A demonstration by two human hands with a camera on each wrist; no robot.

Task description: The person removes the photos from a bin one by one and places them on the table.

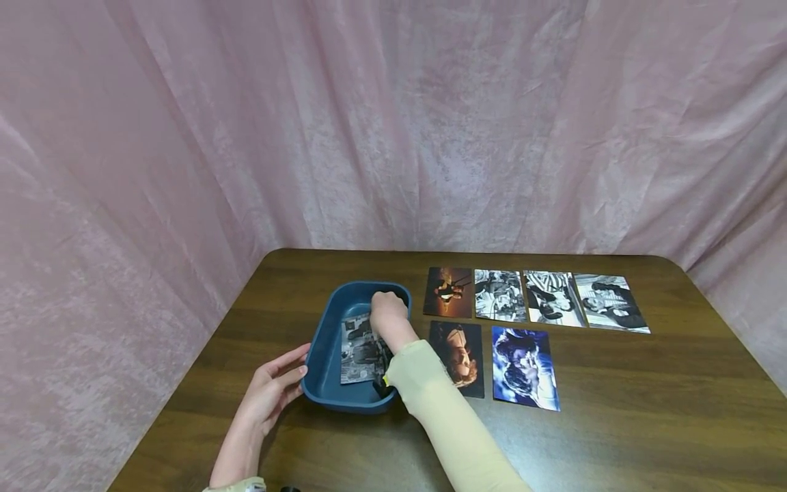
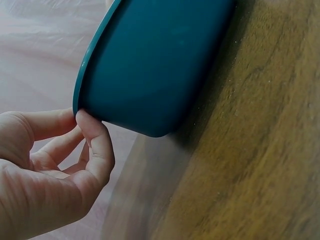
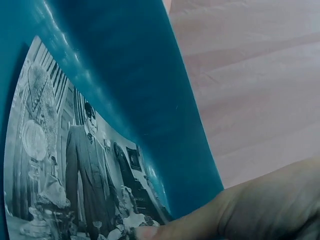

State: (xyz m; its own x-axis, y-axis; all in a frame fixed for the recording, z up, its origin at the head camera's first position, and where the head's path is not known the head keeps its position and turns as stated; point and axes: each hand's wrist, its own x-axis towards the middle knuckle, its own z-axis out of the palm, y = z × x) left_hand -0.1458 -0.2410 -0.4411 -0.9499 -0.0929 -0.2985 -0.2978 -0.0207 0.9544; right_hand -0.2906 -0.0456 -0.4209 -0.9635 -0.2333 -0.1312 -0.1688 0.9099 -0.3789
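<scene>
A blue plastic tub (image 1: 323,372) stands on the table with a black-and-white photo print (image 1: 361,355) inside. At the tub's left side is my left hand (image 1: 270,391), its thumb and forefinger pinching the rim in the left wrist view. My right hand (image 1: 390,318) reaches down into the tub, fingers curled at the photo's far right part. Up close in the right wrist view, the photo (image 3: 90,165) shows a suited figure, its surface bowed. The right thumb (image 3: 190,225) lies over the photo's lower edge; the other fingers are hidden.
Right of the tub lie two rows of photo prints. The back row runs from an orange-brown print (image 1: 449,292) to a black-and-white one (image 1: 611,303). In front are a dark portrait (image 1: 461,355), partly behind the right sleeve, and a blue-toned print (image 1: 525,367). Pink curtains (image 1: 393,137) hang behind.
</scene>
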